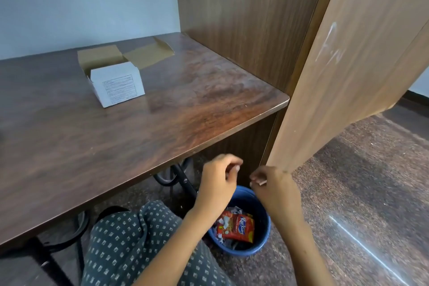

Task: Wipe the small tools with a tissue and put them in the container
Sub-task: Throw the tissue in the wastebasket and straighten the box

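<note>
Soft, even daylight falls from the upper left, leaving a pale sheen on the table (209,90) and dim shadow beneath it. Wide-angle distortion bends the cabinet door (348,65) at the right edge. Focus is slightly soft throughout.

Bare forearms, no sleeves. Dark grey-green trousers (130,239) with small pale square dots. No rings or watch visible.

Bare tabletop (185,104) beside open box (111,79)

My dark wooden desk (162,104) meets a pale blue wall (88,0); a wooden cabinet door (348,65) hangs open over speckled floor (362,181).
</note>
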A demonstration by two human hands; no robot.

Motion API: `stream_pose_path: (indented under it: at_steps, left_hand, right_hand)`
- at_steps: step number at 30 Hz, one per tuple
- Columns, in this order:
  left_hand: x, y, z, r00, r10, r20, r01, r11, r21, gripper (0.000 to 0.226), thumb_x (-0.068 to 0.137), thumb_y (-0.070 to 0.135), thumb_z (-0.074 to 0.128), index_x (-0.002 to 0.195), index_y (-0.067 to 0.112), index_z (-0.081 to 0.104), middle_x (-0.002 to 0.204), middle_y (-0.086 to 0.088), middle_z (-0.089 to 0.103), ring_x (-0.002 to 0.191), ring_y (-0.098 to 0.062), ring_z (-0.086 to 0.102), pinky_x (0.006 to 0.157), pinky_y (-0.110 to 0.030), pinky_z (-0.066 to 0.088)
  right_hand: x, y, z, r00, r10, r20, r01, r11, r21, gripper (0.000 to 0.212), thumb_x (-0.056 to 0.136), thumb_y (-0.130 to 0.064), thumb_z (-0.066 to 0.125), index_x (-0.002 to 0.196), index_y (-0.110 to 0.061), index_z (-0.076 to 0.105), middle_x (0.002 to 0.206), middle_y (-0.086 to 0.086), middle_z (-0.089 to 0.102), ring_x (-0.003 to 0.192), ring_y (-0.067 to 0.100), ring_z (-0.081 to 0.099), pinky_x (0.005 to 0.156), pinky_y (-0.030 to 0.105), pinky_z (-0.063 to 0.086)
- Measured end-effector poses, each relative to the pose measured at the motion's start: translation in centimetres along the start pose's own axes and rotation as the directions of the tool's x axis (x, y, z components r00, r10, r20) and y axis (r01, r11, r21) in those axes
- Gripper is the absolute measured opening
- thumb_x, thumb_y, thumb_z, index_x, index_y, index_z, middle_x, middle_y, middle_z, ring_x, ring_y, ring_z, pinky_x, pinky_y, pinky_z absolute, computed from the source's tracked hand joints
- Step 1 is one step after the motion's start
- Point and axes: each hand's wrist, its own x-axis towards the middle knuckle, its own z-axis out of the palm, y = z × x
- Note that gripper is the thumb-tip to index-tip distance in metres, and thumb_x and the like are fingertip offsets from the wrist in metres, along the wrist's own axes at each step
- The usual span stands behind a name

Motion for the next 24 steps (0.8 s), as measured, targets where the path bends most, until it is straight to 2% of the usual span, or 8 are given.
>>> stream_pose_path:
  at_steps: [3, 5, 8, 12, 15, 18, 21, 24]
  left_hand:
    - [0.9, 4.0, -5.0, 0.982, 0.126, -0.144, -0.127, 0.992, 0.003, 0.018, 0.085, 0.003, 0.063, 0.099, 0.012, 0.070, 0.097, 0.004, 0.070, 0.091, 0.001, 0.062, 0.080, -0.005, 0.045]
    - [1.5, 5.5, -8.4, 0.961, 0.152, -0.232, -0.153, 0.988, 0.015, 0.016, 0.086, 0.005, 0.062, 0.098, 0.011, 0.070, 0.097, 0.006, 0.070, 0.093, 0.001, 0.060, 0.076, -0.003, 0.042]
    - [2.0, 5.8, -13.2, 0.925, 0.128, -0.358, -0.126, 0.992, 0.029, 0.015, 0.089, 0.009, 0.061, 0.100, 0.014, 0.070, 0.096, 0.008, 0.070, 0.090, 0.001, 0.062, 0.074, -0.004, 0.043]
    - [2.1, 3.6, -18.7, 0.836, 0.052, -0.546, -0.041, 0.999, 0.033, 0.015, 0.088, 0.008, 0.061, 0.097, 0.013, 0.071, 0.092, 0.008, 0.071, 0.086, 0.000, 0.065, 0.072, -0.007, 0.046]
    - [2.1, 0.9, -21.7, 0.768, -0.029, -0.640, 0.052, 0.999, 0.017, 0.015, 0.087, 0.004, 0.062, 0.093, 0.014, 0.071, 0.087, 0.008, 0.071, 0.080, 0.003, 0.064, 0.069, -0.005, 0.044]
    - [2.5, -1.8, -23.4, 0.736, -0.116, -0.667, 0.162, 0.987, 0.007, 0.014, 0.087, 0.005, 0.061, 0.095, 0.012, 0.070, 0.089, 0.004, 0.071, 0.078, 0.000, 0.064, 0.069, -0.008, 0.048]
    - [3.4, -3.3, -23.8, 0.747, -0.194, -0.636, 0.247, 0.969, -0.004, 0.020, 0.090, 0.008, 0.058, 0.108, 0.007, 0.066, 0.099, -0.002, 0.069, 0.094, -0.017, 0.066, 0.076, -0.013, 0.045]
    - [4.6, -3.6, -23.5, 0.823, -0.270, -0.499, 0.309, 0.951, -0.005, 0.036, 0.098, 0.017, 0.047, 0.130, 0.002, 0.050, 0.128, -0.012, 0.060, 0.121, -0.024, 0.053, 0.077, -0.007, 0.029]
  right_hand:
    - [-0.8, -4.7, -4.0, 0.986, -0.161, -0.048, 0.162, 0.987, 0.011, 0.011, 0.083, -0.026, 0.067, 0.094, -0.026, 0.069, 0.088, -0.009, 0.070, 0.080, 0.012, 0.065, 0.070, 0.032, 0.055]
    - [-1.0, -7.8, -5.8, 0.960, -0.263, -0.094, 0.267, 0.963, 0.024, 0.012, 0.084, -0.029, 0.066, 0.095, -0.025, 0.068, 0.088, -0.009, 0.070, 0.079, 0.011, 0.065, 0.069, 0.030, 0.054]
    - [-0.8, -12.8, -7.1, 0.894, -0.417, -0.164, 0.435, 0.896, 0.091, 0.013, 0.085, -0.033, 0.064, 0.093, -0.024, 0.068, 0.087, -0.009, 0.069, 0.080, 0.011, 0.065, 0.071, 0.034, 0.056]
    - [0.8, -19.1, -5.7, 0.828, -0.485, -0.280, 0.552, 0.791, 0.264, 0.012, 0.085, -0.032, 0.065, 0.090, -0.022, 0.069, 0.084, -0.009, 0.071, 0.080, 0.009, 0.067, 0.072, 0.037, 0.056]
    - [2.8, -22.8, -3.0, 0.831, -0.475, -0.289, 0.554, 0.745, 0.371, 0.014, 0.085, -0.034, 0.065, 0.092, -0.022, 0.068, 0.088, -0.007, 0.072, 0.083, 0.010, 0.068, 0.074, 0.039, 0.056]
    - [5.5, -24.8, 0.4, 0.886, -0.430, -0.172, 0.463, 0.820, 0.337, 0.033, 0.085, -0.037, 0.065, 0.111, -0.018, 0.063, 0.111, 0.001, 0.067, 0.103, 0.020, 0.063, 0.081, 0.035, 0.049]
    - [7.8, -25.3, 3.1, 0.923, -0.377, -0.079, 0.384, 0.886, 0.259, 0.056, 0.085, -0.039, 0.065, 0.128, -0.008, 0.048, 0.129, 0.012, 0.053, 0.120, 0.029, 0.050, 0.089, 0.039, 0.044]
    - [9.5, -25.7, 4.5, 0.940, -0.340, 0.021, 0.324, 0.912, 0.250, 0.081, 0.082, -0.041, 0.067, 0.140, 0.000, 0.028, 0.142, 0.018, 0.039, 0.131, 0.032, 0.038, 0.099, 0.040, 0.038]
